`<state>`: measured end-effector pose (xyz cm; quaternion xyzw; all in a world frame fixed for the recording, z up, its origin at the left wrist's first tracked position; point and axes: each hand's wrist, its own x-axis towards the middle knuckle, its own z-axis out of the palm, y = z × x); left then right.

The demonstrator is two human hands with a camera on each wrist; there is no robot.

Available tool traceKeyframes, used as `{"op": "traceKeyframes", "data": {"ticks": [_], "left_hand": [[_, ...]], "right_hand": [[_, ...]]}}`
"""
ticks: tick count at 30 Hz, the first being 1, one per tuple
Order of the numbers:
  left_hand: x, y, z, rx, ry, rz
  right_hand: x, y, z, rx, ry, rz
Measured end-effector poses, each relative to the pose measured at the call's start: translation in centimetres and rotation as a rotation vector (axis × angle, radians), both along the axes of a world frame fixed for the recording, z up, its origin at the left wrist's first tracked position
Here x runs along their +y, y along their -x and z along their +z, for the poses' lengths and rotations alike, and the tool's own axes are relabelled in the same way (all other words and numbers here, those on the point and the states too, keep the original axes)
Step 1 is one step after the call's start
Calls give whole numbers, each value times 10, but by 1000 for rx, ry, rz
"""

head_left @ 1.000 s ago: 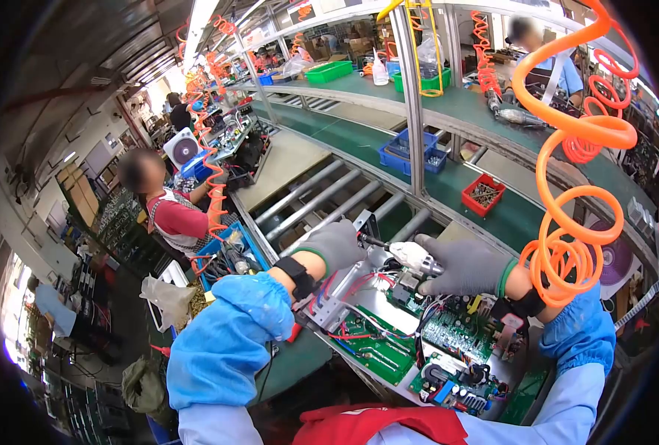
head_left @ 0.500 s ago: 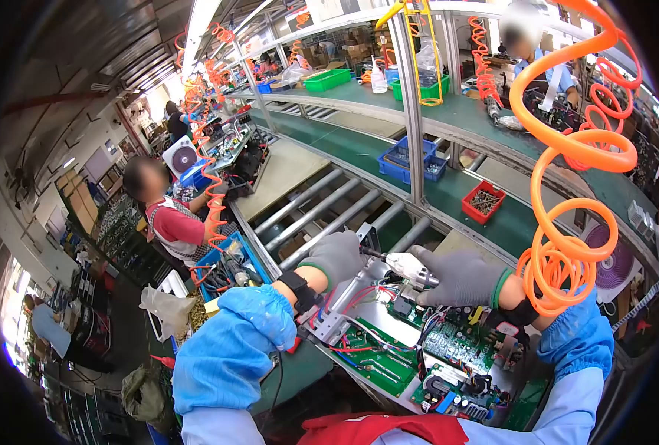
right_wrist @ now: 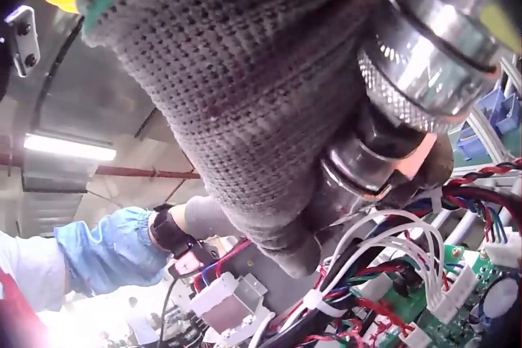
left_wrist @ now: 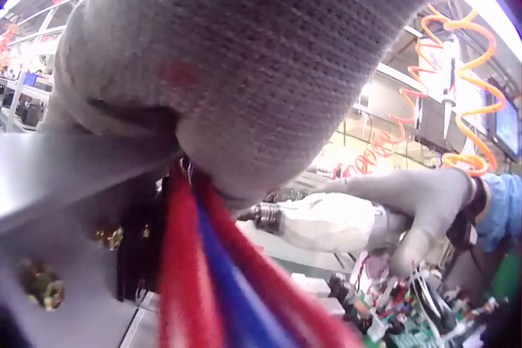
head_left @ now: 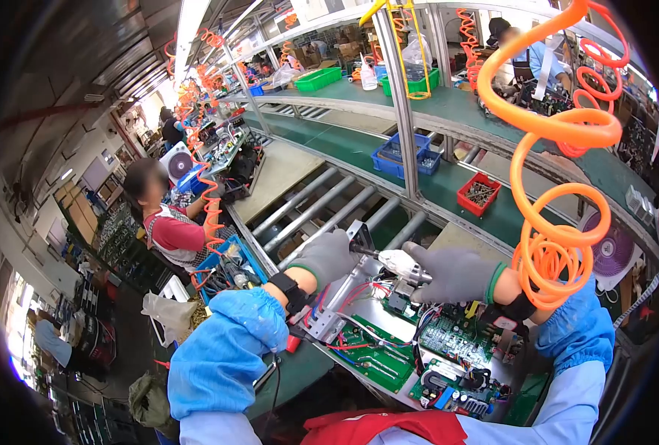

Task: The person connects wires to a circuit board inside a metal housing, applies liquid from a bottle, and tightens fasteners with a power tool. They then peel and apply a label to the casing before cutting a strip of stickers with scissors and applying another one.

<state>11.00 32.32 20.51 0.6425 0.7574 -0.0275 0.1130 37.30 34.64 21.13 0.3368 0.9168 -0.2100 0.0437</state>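
My gloved right hand [head_left: 456, 273] grips a white-wrapped power screwdriver [head_left: 402, 262], held nearly level with its bit pointing left. The bit's end reaches an upright metal bracket [head_left: 361, 234] at the far side of an open electronics chassis. My gloved left hand [head_left: 320, 257] is at that bracket, and in the left wrist view its curled fingers pinch the edge of a grey metal plate [left_wrist: 73, 168]. Red and blue wires [left_wrist: 236, 291] run just below those fingers. Green circuit boards [head_left: 380, 352] with cables lie in the chassis. The screw spot is hidden behind the fingers.
Metal rollers [head_left: 322, 211] run behind the chassis. A red bin of screws [head_left: 480, 194] and blue bins [head_left: 406, 157] stand beyond. An orange coiled hose [head_left: 559, 245] hangs close by my right forearm. Another person [head_left: 170, 222] works at the left beside a blue crate [head_left: 229, 267].
The head view has shifted slightly. My left hand has edged left, so more of the bracket shows. The screwdriver stays in my right hand, bit still at the bracket.
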Motion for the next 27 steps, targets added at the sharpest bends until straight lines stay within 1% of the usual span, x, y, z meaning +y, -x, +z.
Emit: {"op": "traceKeyframes", "data": {"ticks": [3, 6, 13, 16, 19, 22, 27], "left_hand": [[-10, 6, -7, -56, -13, -25], [-10, 7, -9, -88, -20, -26], [-9, 8, -12, -62, -25, -31], [-9, 8, -13, -63, -23, -30], [-9, 7, -10, -70, -18, -25], [-11, 6, -11, -59, -31, -18], [-8, 7, -14, -45, -27, -17]], "right_hand": [[-1, -5, -5, -14, -46, 58], [-6, -1, 0, -66, -41, 59], [-1, -2, -11, -7, -52, 68], [-1, -2, -8, 4, -40, 32], [-2, 0, -5, -59, -56, 60], [-4, 1, -4, -38, -70, 55], [-6, 4, -1, -93, -77, 48]]}}
